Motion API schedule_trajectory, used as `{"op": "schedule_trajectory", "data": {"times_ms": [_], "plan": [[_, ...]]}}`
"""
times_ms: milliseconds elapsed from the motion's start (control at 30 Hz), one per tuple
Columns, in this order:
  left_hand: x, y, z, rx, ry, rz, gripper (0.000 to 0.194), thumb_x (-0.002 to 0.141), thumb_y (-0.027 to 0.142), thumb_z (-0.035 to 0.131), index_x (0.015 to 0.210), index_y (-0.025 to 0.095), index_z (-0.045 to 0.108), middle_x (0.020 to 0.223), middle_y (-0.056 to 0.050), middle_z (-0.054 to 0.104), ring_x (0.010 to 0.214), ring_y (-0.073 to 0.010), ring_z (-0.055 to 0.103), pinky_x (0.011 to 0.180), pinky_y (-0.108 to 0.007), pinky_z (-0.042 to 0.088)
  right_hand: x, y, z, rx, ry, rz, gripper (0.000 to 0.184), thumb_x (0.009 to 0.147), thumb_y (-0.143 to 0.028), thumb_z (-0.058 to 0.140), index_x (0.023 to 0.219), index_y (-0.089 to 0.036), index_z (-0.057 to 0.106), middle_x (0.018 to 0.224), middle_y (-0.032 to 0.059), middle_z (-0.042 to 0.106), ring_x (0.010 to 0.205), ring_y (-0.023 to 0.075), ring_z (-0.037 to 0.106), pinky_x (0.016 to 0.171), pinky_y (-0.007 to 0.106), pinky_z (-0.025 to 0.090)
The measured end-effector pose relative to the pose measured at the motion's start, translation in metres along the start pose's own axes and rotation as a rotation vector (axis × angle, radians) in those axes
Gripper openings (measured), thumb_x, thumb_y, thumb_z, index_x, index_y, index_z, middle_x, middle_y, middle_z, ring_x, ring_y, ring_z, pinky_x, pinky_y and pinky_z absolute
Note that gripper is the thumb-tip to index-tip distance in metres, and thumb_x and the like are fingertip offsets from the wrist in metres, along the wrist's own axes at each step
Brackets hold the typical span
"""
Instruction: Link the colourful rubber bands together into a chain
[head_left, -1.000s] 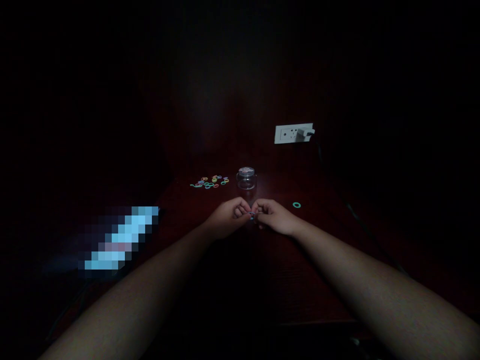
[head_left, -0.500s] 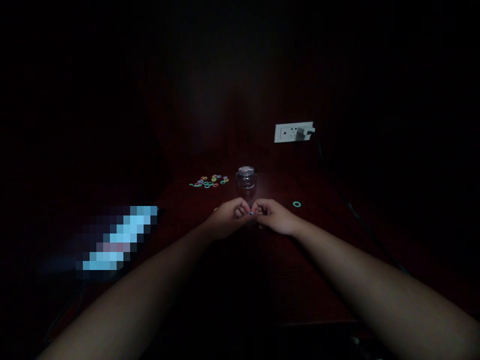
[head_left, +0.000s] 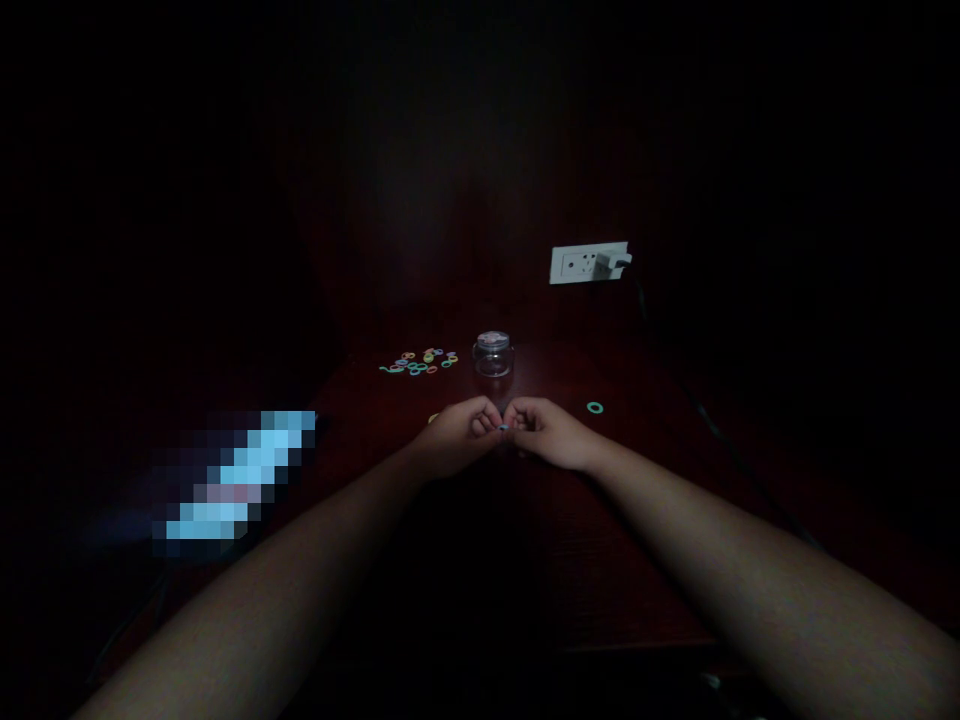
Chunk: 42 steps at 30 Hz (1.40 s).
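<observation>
Dark red table (head_left: 600, 560); dim room; wall socket (head_left: 574, 264); edges perhaps wood.

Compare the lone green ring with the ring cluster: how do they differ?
Count: the lone green ring is single; the ring cluster has many, some overlapping.
Colour: lone ring is plain green; cluster mixes green, yellow, orange and purple.
Place: lone ring is right of the right hand; cluster is left of the jar, farther back.
Shared: both lie on the dark red table.
</observation>
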<state>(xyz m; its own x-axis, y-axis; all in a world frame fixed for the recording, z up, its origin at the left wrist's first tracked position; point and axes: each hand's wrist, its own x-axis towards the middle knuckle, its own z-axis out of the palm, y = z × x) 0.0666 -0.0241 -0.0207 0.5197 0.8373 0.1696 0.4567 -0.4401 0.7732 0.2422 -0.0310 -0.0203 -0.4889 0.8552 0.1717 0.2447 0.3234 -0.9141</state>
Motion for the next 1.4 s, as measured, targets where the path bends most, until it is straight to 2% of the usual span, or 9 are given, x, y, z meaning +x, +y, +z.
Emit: {"op": "schedule_trajectory", "data": {"times_ms": [1400], "plan": [[0.0004,0.0007,0.0015,-0.005,-0.018,0.007,0.029,0.075,0.043,0.053,0.084,0.015,0.052,0.067,0.000,0.054,0.056,-0.0075,0.046,0.048,-0.017,0.034,-0.0008,-0.0016,-0.0005,0.014,-0.004,0.016,0.007,0.071,-0.018,0.054,0.072,-0.014,0.048,0.053,-0.0054,0.046,0.045,0.0051,0.044,0.043,0.017,0.031]]}}
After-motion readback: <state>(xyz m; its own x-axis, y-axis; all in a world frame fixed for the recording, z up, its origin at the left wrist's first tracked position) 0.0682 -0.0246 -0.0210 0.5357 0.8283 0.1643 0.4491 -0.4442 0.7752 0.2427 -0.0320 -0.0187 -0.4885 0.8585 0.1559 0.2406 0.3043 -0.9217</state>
